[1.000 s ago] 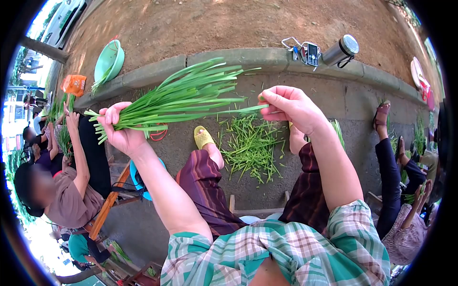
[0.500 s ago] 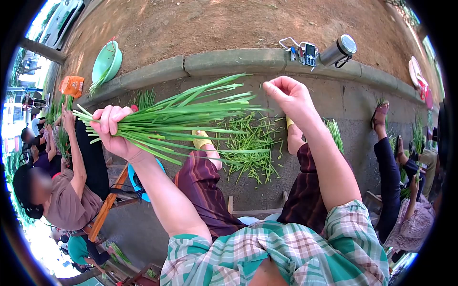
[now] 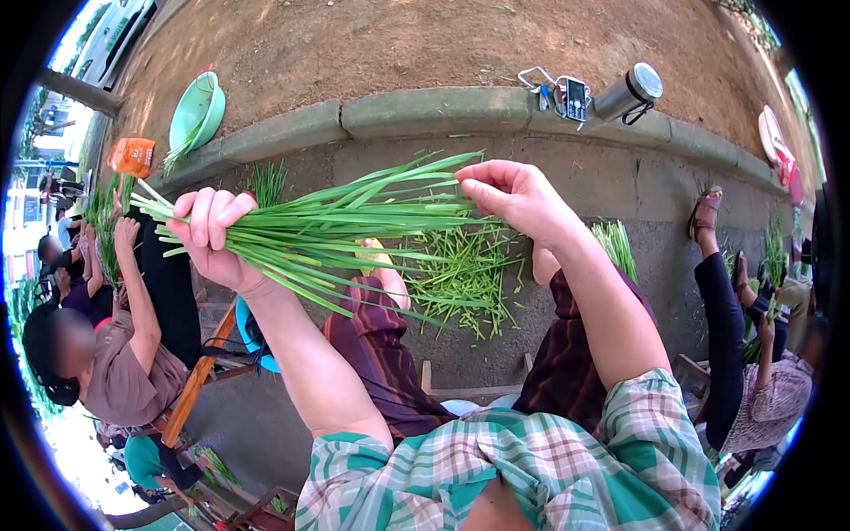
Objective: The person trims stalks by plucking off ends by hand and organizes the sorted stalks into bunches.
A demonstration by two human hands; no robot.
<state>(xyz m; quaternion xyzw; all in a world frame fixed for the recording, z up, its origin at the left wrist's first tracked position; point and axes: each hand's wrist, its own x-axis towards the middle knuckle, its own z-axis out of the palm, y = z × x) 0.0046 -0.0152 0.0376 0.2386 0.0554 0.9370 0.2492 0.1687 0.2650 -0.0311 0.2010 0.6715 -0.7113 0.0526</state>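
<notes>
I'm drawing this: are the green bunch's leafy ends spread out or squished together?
Spread out: separate leaves of the green bunch fan toward the right hand; the left hand holds it together near the other end.

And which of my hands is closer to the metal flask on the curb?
Right. Your right hand is nearer your body than the flask and a little to its left; your left hand is much farther left, closed around the bunch of green stalks.

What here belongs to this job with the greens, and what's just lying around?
Seemingly part of the job:
- left hand, gripping the green bunch
- right hand, at the bunch's tips
- loose green pieces

Probably just lying around:
- flask
- small gadget
- orange bag
</notes>
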